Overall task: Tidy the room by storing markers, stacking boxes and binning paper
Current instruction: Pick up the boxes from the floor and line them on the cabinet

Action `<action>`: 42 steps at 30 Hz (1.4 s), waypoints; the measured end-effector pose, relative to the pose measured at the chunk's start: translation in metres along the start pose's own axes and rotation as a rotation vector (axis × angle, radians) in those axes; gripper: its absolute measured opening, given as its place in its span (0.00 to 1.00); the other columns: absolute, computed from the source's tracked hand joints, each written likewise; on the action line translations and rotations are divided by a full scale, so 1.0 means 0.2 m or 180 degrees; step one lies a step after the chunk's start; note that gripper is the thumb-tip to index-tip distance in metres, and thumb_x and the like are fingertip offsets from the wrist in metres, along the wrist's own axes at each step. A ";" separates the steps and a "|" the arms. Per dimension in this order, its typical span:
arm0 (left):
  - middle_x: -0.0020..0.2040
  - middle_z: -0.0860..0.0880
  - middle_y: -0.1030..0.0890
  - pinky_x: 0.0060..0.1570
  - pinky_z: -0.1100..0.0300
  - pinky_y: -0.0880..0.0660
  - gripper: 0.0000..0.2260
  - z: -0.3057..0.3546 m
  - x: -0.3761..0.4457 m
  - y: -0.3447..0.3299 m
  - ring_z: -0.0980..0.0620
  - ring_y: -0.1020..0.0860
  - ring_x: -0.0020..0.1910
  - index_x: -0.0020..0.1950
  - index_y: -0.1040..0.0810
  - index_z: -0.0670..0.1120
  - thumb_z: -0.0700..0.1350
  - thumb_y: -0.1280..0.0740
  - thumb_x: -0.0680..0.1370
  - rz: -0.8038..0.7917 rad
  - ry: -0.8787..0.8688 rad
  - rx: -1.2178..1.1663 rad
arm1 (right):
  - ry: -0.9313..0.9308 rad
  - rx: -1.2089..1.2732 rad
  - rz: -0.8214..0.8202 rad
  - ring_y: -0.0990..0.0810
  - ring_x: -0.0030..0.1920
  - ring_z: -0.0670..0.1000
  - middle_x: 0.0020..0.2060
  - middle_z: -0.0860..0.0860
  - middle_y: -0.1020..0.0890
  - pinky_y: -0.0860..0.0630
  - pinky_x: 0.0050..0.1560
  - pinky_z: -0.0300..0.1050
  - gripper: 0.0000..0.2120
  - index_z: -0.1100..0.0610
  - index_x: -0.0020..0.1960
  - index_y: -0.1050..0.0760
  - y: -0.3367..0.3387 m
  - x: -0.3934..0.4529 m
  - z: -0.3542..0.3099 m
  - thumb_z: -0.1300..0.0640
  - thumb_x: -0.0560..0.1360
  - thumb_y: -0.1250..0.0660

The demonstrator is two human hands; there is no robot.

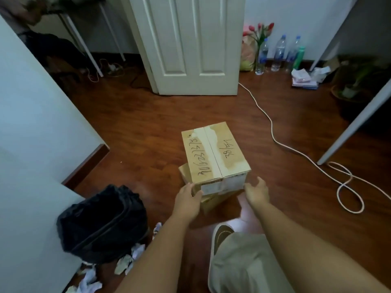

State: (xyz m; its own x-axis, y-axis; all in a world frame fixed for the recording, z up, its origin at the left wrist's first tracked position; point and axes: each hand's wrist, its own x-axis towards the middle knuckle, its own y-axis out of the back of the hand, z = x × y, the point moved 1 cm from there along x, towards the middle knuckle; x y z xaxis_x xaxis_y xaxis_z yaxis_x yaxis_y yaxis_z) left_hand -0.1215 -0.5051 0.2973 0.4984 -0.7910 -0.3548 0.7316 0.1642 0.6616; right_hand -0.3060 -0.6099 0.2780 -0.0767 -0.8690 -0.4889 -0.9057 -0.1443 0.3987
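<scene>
Down by the person's feet, a dark shoe pokes out from under a pale trouser leg, and crumpled paper lies scattered on the wooden floor beside a bin lined with a black bag. Both bare forearms reach forward from there to a pair of cardboard boxes. The left hand presses flat against the near left corner of the upper box, fingers loosely spread and touching both that box and the lower box beneath it. The right hand is open with curled fingers just beside the near right corner of the upper box; I cannot tell whether it actually touches the cardboard. The upper box sits on the lower one, turned a little askew so that the lower box's corners show at the left and front. Its top is sealed with pale tape and carries handwritten numbers. To the right, a white cable snakes across the floor and loops near a slanted white table leg. Farther back stands a white panelled door, and along the far wall stand several plastic water bottles, a vase of red tulips and a small pile of papers.
</scene>
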 end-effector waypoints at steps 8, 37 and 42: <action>0.80 0.47 0.50 0.75 0.48 0.41 0.25 -0.12 0.23 -0.18 0.45 0.43 0.77 0.75 0.33 0.47 0.52 0.36 0.80 -0.0013 0.0660 -0.0527 | -0.0185 0.1222 -0.0439 0.31 0.70 0.56 0.72 0.54 0.31 0.33 0.70 0.55 0.30 0.53 0.75 0.40 -0.10 0.25 -0.02 0.62 0.76 0.34; 0.56 0.45 0.24 0.52 0.42 0.20 0.19 0.03 0.24 0.26 0.45 0.20 0.53 0.57 0.35 0.53 0.44 0.27 0.75 0.1676 0.1070 -0.3155 | -0.0490 0.2091 -0.0655 0.24 0.33 0.52 0.37 0.52 0.22 0.28 0.27 0.44 0.10 0.57 0.49 0.25 -0.34 0.12 -0.35 0.59 0.71 0.27; 0.57 0.51 0.24 0.51 0.54 0.20 0.19 0.10 -0.05 0.58 0.54 0.22 0.53 0.60 0.33 0.52 0.41 0.28 0.76 0.2152 0.0353 -0.3163 | -0.0234 0.2353 -0.0945 0.22 0.39 0.52 0.44 0.52 0.20 0.24 0.33 0.49 0.16 0.57 0.58 0.24 -0.34 -0.23 -0.51 0.57 0.72 0.27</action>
State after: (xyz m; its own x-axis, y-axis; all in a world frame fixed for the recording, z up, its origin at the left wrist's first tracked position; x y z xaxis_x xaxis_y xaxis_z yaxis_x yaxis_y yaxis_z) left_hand -0.0513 -0.4899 0.3900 0.9204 -0.3231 -0.2200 0.3215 0.9459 -0.0442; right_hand -0.1977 -0.6082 0.3533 0.2068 -0.8063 -0.5541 -0.9325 0.0089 -0.3610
